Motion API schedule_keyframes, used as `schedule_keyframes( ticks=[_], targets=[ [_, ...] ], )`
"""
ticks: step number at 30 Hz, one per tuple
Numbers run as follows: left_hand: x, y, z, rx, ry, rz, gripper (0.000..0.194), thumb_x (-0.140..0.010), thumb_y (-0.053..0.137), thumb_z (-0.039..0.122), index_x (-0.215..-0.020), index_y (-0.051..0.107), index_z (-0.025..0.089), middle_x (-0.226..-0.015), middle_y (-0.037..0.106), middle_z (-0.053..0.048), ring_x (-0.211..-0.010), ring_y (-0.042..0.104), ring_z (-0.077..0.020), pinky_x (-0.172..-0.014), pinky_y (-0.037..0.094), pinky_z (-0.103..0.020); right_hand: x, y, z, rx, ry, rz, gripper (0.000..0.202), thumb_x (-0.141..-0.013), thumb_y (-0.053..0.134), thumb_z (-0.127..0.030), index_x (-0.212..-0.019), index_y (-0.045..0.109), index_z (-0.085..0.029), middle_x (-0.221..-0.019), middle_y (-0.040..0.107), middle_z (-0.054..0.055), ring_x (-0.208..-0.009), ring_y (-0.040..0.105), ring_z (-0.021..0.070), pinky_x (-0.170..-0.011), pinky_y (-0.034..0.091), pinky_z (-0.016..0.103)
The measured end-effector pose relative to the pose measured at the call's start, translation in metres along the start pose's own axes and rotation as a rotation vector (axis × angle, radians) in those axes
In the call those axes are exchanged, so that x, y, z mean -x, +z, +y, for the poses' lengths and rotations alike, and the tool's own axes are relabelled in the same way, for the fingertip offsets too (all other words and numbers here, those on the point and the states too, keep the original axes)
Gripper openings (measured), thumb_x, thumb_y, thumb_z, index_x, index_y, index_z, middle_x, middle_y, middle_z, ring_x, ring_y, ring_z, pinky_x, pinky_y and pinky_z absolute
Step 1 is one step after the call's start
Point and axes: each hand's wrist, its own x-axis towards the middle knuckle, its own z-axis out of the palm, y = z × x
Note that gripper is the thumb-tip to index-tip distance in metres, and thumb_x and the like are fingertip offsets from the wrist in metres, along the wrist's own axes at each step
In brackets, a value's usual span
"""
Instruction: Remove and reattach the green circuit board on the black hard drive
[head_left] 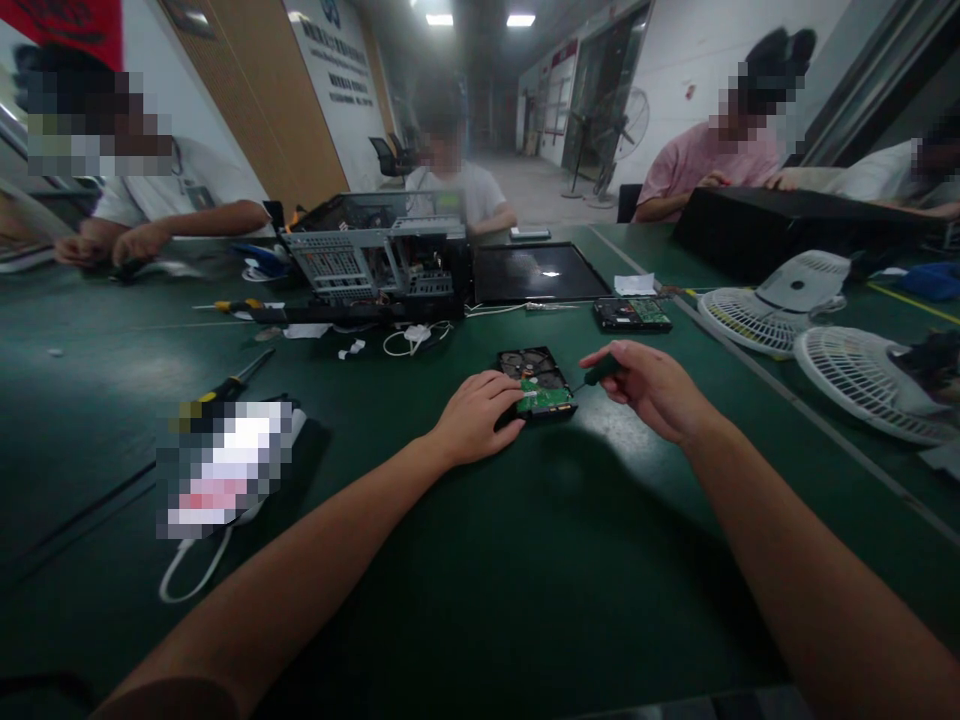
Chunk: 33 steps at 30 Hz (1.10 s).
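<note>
A hard drive (534, 366) with a green circuit board (541, 397) lies on the green table (450, 540), board side up. My left hand (484, 415) grips its left edge, fingers over the top and thumb at the near side. In my right hand (645, 385) is a small dark-handled screwdriver (602, 369), held between the fingers. Its thin shaft points left toward the drive's right edge; whether the tip touches cannot be made out. Beyond, a second hard drive (634, 314) rests on the table.
An open computer case (375, 262) and a dark flat panel (536, 272) stand at the back. White fan parts (870, 385) lie right. A blurred lit device (232, 465) and a yellow-black screwdriver (225, 389) are left. Several people sit around the table.
</note>
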Motion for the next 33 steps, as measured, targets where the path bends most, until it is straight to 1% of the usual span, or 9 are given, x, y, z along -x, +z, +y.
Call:
schedule_keyframes(
  ticks=[3, 5, 8, 10, 12, 15, 24, 29, 33],
  targets=[
    [0.0002, -0.0002, 0.0004, -0.002, -0.005, 0.001, 0.041, -0.092, 0.065, 0.036, -0.129, 0.064, 0.019, -0.133, 0.065, -0.011, -0.129, 0.053, -0.0307, -0.109, 0.045, -0.052, 0.0015, 0.0032, -0.0009, -0.022, 0.031, -0.01, 0.024, -0.09, 0.069, -0.045, -0.091, 0.067, -0.021, -0.095, 0.07, 0.006, -0.062, 0.047, 0.0118, -0.05, 0.028, 0.028],
    [0.0003, -0.0007, 0.0008, -0.003, -0.003, -0.001, 0.041, -0.092, 0.065, 0.036, -0.129, 0.063, 0.019, -0.134, 0.064, -0.011, -0.129, 0.053, -0.0305, -0.109, 0.045, -0.052, 0.0022, 0.0052, -0.0014, -0.039, 0.031, -0.009, 0.023, -0.09, 0.068, -0.045, -0.099, 0.066, -0.024, -0.097, 0.071, 0.005, -0.06, 0.047, 0.0117, -0.049, 0.025, 0.028],
    [0.0004, -0.0012, 0.0011, -0.006, -0.004, -0.009, 0.041, -0.093, 0.064, 0.037, -0.13, 0.063, 0.02, -0.134, 0.064, -0.011, -0.129, 0.053, -0.0304, -0.109, 0.045, -0.052, 0.0016, 0.0059, -0.0009, -0.046, 0.02, 0.0, 0.032, -0.092, 0.063, -0.049, -0.116, 0.067, -0.027, -0.098, 0.068, 0.005, -0.058, 0.045, 0.012, -0.047, 0.021, 0.03],
    [0.0003, -0.0012, 0.0012, -0.006, -0.009, -0.012, 0.041, -0.093, 0.064, 0.038, -0.13, 0.063, 0.02, -0.134, 0.064, -0.01, -0.129, 0.053, -0.0304, -0.109, 0.045, -0.052, 0.0004, 0.0047, 0.0002, -0.05, 0.026, 0.01, 0.034, -0.093, 0.061, -0.051, -0.113, 0.07, -0.025, -0.098, 0.066, 0.006, -0.057, 0.043, 0.0118, -0.046, 0.019, 0.031],
    [0.0002, -0.001, 0.0012, -0.005, -0.013, -0.01, 0.04, -0.093, 0.065, 0.037, -0.129, 0.063, 0.02, -0.134, 0.064, -0.01, -0.129, 0.053, -0.0303, -0.109, 0.045, -0.052, -0.001, 0.0032, 0.0011, -0.056, 0.04, 0.015, 0.034, -0.093, 0.06, -0.053, -0.102, 0.072, -0.022, -0.098, 0.065, 0.007, -0.057, 0.043, 0.0116, -0.046, 0.018, 0.031],
    [-0.0001, -0.0007, 0.0011, 0.001, -0.008, -0.005, 0.039, -0.093, 0.065, 0.037, -0.129, 0.064, 0.02, -0.134, 0.064, -0.011, -0.129, 0.053, -0.0305, -0.109, 0.045, -0.052, -0.0023, 0.002, 0.0014, -0.065, 0.051, 0.014, 0.036, -0.092, 0.059, -0.056, -0.093, 0.07, -0.022, -0.096, 0.066, 0.008, -0.058, 0.043, 0.0125, -0.046, 0.019, 0.031],
    [0.0005, -0.0007, 0.0004, -0.005, -0.006, -0.009, 0.041, -0.094, 0.064, 0.038, -0.13, 0.063, 0.019, -0.134, 0.064, -0.011, -0.13, 0.053, -0.0302, -0.109, 0.046, -0.052, -0.002, -0.0012, -0.0002, -0.133, 0.056, -0.037, 0.044, -0.09, 0.053, -0.061, -0.1, 0.07, -0.022, -0.101, 0.068, 0.011, -0.063, 0.048, 0.0167, -0.048, 0.03, 0.032],
    [0.0003, 0.0012, -0.0005, 0.006, -0.007, 0.0, 0.04, -0.092, 0.066, 0.037, -0.129, 0.064, 0.021, -0.134, 0.065, -0.01, -0.129, 0.054, -0.0308, -0.109, 0.046, -0.053, -0.0013, 0.0001, -0.002, -0.143, 0.078, -0.019, 0.047, -0.09, 0.049, -0.061, -0.1, 0.071, -0.02, -0.105, 0.069, 0.013, -0.063, 0.049, 0.0175, -0.048, 0.031, 0.033],
    [0.0002, 0.0004, -0.0003, 0.005, -0.01, -0.007, 0.04, -0.093, 0.065, 0.037, -0.129, 0.064, 0.021, -0.134, 0.064, -0.011, -0.13, 0.054, -0.0312, -0.109, 0.046, -0.054, -0.0007, 0.0016, -0.0032, -0.15, 0.083, -0.019, 0.045, -0.089, 0.05, -0.059, -0.099, 0.071, -0.021, -0.101, 0.069, 0.012, -0.063, 0.049, 0.018, -0.048, 0.031, 0.033]
  ],
)
